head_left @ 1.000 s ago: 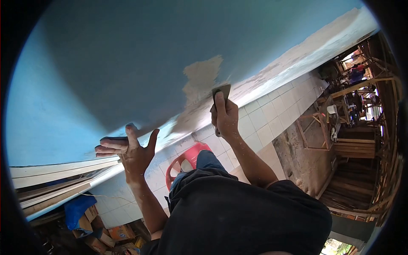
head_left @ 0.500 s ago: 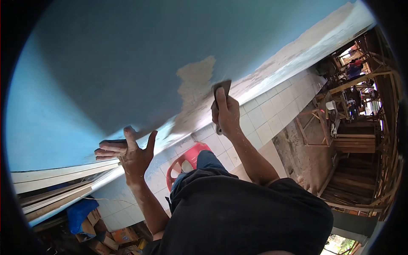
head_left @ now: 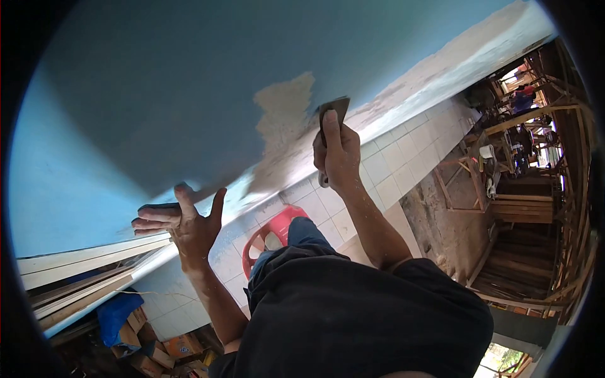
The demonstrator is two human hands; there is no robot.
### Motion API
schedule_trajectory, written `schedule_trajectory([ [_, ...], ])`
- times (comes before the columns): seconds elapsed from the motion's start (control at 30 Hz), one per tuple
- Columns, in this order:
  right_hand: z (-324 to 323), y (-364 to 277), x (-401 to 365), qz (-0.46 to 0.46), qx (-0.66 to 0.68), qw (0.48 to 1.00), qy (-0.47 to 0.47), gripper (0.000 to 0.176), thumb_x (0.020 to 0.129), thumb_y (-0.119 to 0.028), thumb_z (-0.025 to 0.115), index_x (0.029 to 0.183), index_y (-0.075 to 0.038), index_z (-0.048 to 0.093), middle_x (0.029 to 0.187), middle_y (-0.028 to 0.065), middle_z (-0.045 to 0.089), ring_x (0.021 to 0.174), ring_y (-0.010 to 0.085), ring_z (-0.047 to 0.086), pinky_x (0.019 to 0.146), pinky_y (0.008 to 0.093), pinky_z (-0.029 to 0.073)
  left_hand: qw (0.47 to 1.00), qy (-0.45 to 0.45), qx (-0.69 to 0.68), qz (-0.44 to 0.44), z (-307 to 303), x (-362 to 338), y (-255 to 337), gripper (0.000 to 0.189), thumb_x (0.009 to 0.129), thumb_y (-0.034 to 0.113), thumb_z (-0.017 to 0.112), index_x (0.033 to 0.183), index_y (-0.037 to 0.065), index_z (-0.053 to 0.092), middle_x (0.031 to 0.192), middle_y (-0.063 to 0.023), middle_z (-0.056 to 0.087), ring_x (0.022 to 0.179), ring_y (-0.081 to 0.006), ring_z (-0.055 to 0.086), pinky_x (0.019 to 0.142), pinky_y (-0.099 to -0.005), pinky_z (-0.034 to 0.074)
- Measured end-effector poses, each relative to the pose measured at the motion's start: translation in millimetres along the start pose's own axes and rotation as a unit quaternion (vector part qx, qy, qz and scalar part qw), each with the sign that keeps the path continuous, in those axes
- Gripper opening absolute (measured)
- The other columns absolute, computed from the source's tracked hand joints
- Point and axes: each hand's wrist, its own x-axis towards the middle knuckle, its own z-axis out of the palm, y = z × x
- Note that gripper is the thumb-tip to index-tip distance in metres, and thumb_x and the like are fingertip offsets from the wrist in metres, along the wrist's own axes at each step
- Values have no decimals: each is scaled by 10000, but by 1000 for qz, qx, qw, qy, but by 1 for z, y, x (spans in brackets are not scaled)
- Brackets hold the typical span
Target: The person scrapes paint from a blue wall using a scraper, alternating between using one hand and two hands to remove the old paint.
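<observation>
A blue painted wall [head_left: 183, 94] fills the upper part of the view, with a bare, paint-stripped patch [head_left: 283, 107] near its middle. My right hand [head_left: 338, 148] is wrapped round a flat dark scraper [head_left: 340, 107], whose blade lies at the wall just right of that patch. The thumb is pressed along the tool. To the left, my left hand [head_left: 189, 220] is spread with its fingers against the lower part of the wall, holding nothing.
Below me is a red plastic chair [head_left: 293, 217] on a tiled floor [head_left: 391, 170]. Cardboard boxes [head_left: 183, 345] and a blue plastic bag [head_left: 116, 315] lie at the lower left. Wooden frames [head_left: 463, 183] and stacked planks [head_left: 523, 211] stand at the right.
My right hand and the scraper have moved up the wall in the view. My left hand has shifted slightly left, still spread. The whole view has shifted a little.
</observation>
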Motion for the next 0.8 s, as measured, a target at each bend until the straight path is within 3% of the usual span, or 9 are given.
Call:
schedule_trajectory([
  [0.1,5,16,2,19,-9,1000,-1,504,936,-444,461,571,-99,410,428,-29,365,321,54,319,310,221,230,1000,-5,-5,2,-4,4,-1,1124,678,600,694,1453,286,-59,1307,-421,-301,1155,-598,-347,823,-786,-119],
  [0.2,-2,19,1,43,40,998,-33,521,913,-449,510,603,-31,496,437,-33,392,362,39,364,340,206,257,1000,2,-10,5,-2,3,-1,1125,677,588,703,1453,288,-55,1312,-413,-304,1156,-598,-346,827,-784,-119],
  [0.37,1,21,3,19,24,999,-11,494,941,-435,454,569,-113,403,430,-30,360,320,50,313,305,223,229,1000,8,-15,6,-2,1,3,1122,677,580,709,1455,287,-44,1320,-397,-315,1161,-594,-348,822,-779,-133],
  [0.6,5,-12,3,14,36,999,-10,495,946,-431,444,570,-111,400,426,-33,350,319,53,297,305,221,221,1000,-6,-14,5,-1,-2,0,1106,687,611,676,1454,285,-50,1315,-386,-335,1151,-600,-350,796,-792,-132],
  [0.8,2,4,0,35,14,999,-12,520,930,-480,446,573,-103,413,422,-34,344,314,50,308,302,217,220,1000,3,-15,1,0,1,-2,1114,681,616,677,1451,297,-62,1319,-384,-332,1159,-601,-341,797,-791,-134],
])
